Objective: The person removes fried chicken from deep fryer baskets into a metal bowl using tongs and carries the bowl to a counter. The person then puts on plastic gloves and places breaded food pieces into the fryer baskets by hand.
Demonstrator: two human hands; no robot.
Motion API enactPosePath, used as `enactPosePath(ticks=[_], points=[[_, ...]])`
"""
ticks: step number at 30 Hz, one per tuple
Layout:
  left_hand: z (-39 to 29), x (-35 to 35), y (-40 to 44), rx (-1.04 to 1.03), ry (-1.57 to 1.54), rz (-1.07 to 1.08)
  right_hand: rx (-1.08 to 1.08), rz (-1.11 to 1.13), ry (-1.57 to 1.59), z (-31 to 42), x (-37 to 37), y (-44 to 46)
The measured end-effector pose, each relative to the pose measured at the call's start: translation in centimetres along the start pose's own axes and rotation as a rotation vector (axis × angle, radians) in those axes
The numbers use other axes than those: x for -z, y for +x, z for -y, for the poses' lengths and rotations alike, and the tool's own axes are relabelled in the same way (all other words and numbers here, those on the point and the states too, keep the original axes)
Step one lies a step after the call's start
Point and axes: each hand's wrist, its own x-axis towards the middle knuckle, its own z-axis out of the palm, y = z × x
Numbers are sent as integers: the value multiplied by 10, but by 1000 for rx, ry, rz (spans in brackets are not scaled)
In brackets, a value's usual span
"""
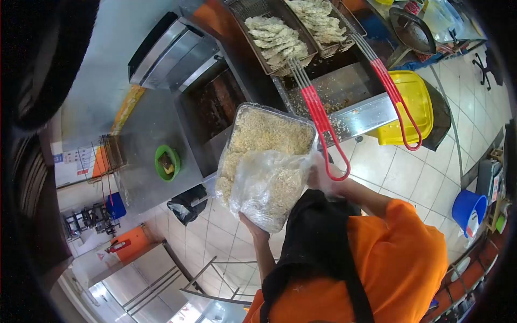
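A clear plastic tray point(269, 126) of pale crumbly food is held in front of my body, tilted, with a clear plastic bag point(258, 183) lying over its lower part. My left hand point(254, 227) grips the tray's lower left edge from beneath. At the right edge, my right hand point(319, 176) is closed round the tray and bag, its fingers partly hidden by plastic. Just above the right hand runs the red handle point(319, 107) of a fry basket point(253, 32) holding pale, battered-looking pieces.
A second basket point(331, 51) has another red handle point(389, 83). Both sit over a metal fryer point(344, 83) strewn with crumbs. Further right is a yellow container point(417, 107). A green bowl point(167, 162) stands on the steel counter point(137, 188). A blue bucket point(467, 210) is at far right.
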Motion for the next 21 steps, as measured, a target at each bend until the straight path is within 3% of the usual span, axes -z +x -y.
enactPosePath(ticks=[3, 6, 8, 11, 13, 15, 17, 19, 21], points=[[12, 19, -1, 21, -32, 8, 227, -185, 175, 20, -33, 44], [10, 8, -1, -20, -94, -3, 715, -385, -210, 68, -37, 57], [6, 1, 1, -13, -105, -62, 906, -499, -452, 90, -25, 66], [8, 0, 5, 34, -97, -144, 438, -340, -569, 99, 6, 69], [10, 4, 6, 12, -106, -124, -118, -135, -831, 119, -17, 50], [13, 6, 5, 0, -128, -96, 314, -121, -1241, 102, -12, 61], [19, 11, 7, 13, -152, -108, 623, -268, -1195, 139, -41, 42], [26, 20, 11, 52, -182, -156, 390, -336, -134, 98, 18, 68], [32, 29, 11, 53, -171, -188, 186, -261, -301, 91, 40, 71]])
